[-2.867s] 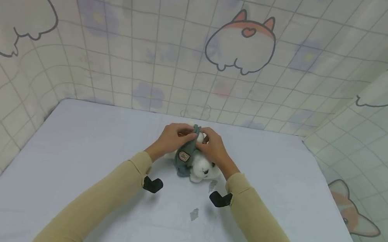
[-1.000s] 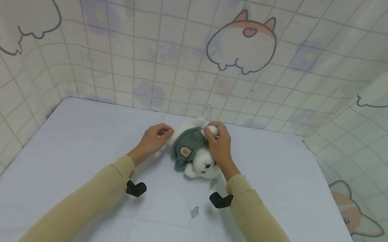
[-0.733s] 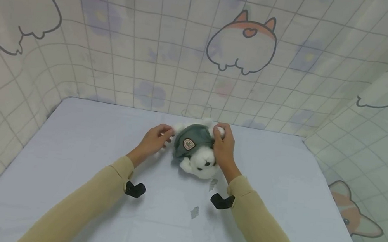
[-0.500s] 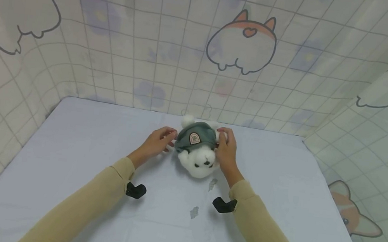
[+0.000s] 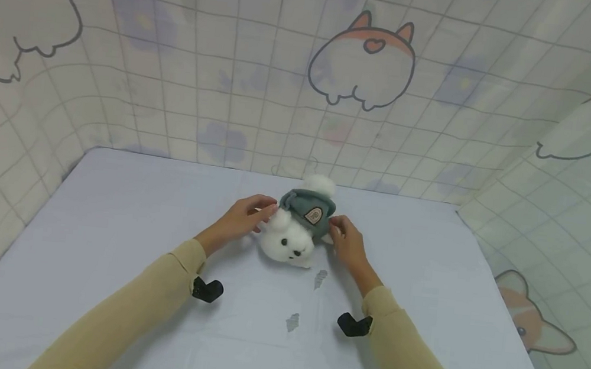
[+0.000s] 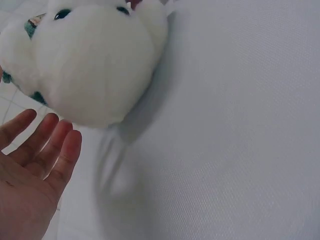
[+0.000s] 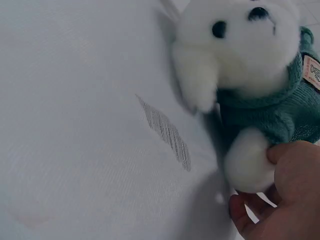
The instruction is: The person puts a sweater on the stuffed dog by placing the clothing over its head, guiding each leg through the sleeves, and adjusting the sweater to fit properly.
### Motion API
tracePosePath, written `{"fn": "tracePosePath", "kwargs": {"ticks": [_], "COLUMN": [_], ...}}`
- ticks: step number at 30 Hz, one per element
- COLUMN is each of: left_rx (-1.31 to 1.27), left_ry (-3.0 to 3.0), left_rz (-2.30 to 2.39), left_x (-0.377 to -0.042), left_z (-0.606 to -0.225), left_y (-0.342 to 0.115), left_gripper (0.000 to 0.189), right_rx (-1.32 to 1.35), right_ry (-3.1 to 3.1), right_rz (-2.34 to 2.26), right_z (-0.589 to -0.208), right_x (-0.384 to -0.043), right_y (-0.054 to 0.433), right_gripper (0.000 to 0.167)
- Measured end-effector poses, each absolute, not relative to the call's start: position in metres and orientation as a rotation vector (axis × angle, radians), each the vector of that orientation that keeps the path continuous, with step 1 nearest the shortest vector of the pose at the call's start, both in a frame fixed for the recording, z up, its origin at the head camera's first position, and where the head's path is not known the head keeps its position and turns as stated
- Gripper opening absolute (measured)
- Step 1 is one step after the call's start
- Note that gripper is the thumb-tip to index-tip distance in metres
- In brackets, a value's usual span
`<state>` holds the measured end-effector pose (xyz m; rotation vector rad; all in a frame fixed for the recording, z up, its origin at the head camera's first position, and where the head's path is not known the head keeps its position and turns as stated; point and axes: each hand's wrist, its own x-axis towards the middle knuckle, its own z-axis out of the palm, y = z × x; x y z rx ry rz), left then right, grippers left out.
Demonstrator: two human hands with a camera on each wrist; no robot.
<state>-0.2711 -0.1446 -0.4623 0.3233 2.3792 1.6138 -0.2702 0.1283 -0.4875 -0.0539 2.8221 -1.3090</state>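
Note:
A white plush dog (image 5: pixel 285 240) in a green knitted sweater (image 7: pixel 260 112) lies on the white table, its head toward the near left and its rear toward the back wall. A pale patch (image 5: pixel 314 215) shows on the sweater. My right hand (image 5: pixel 350 249) pinches one of its white paws (image 7: pixel 248 162) between thumb and fingers. On the other side, my left hand (image 5: pixel 241 218) is beside the head, and in the left wrist view its fingers (image 6: pixel 70 150) are spread, close to the fur and holding nothing.
Two grey marks, one (image 5: pixel 292 322) nearer me, show on the white tabletop (image 5: pixel 165 207). A curtain (image 5: pixel 263 74) with a grid and cartoon corgis stands behind and at both sides. A black wrist mount (image 5: pixel 207 289) juts from each sleeve.
The plush dog has turned so that its head swings left and its rear points to the back. My right hand has moved right and toward me; the left has come closer to the head.

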Motion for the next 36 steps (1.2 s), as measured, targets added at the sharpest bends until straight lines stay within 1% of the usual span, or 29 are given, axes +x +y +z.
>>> {"fn": "tracePosePath", "kwargs": {"ticks": [5, 10, 18, 21, 26, 30, 36], "left_rx": [0.323, 0.311, 0.356, 0.385, 0.384, 0.391, 0.5], "left_ry": [2.432, 2.457, 2.443, 2.468, 2.512, 2.536, 2.557], "left_rz": [1.574, 1.545, 1.513, 1.495, 1.507, 1.551, 1.649], "left_x": [-0.27, -0.272, -0.272, -0.271, -0.271, -0.27, -0.269], "left_z": [-0.458, -0.459, -0.453, -0.45, -0.449, -0.448, -0.441], "left_y": [-0.146, -0.148, -0.153, -0.153, -0.153, -0.153, -0.151], "left_gripper": [0.062, 0.064, 0.07, 0.07, 0.066, 0.058, 0.047], "right_rx": [-0.218, -0.382, -0.438, -0.51, -0.629, -0.605, -0.594], "right_ry": [2.838, 2.843, 2.758, 2.74, 2.714, 2.691, 2.698], "right_rz": [-1.206, -1.189, -1.094, -1.032, -0.974, -1.068, -1.103], "right_z": [-0.49, -0.486, -0.477, -0.468, -0.45, -0.436, -0.422], "right_x": [-0.266, -0.265, -0.263, -0.261, -0.262, -0.264, -0.266], "right_y": [0.13, 0.128, 0.121, 0.12, 0.126, 0.13, 0.13], "right_gripper": [0.024, 0.017, 0.022, 0.022, 0.028, 0.035, 0.033]}}
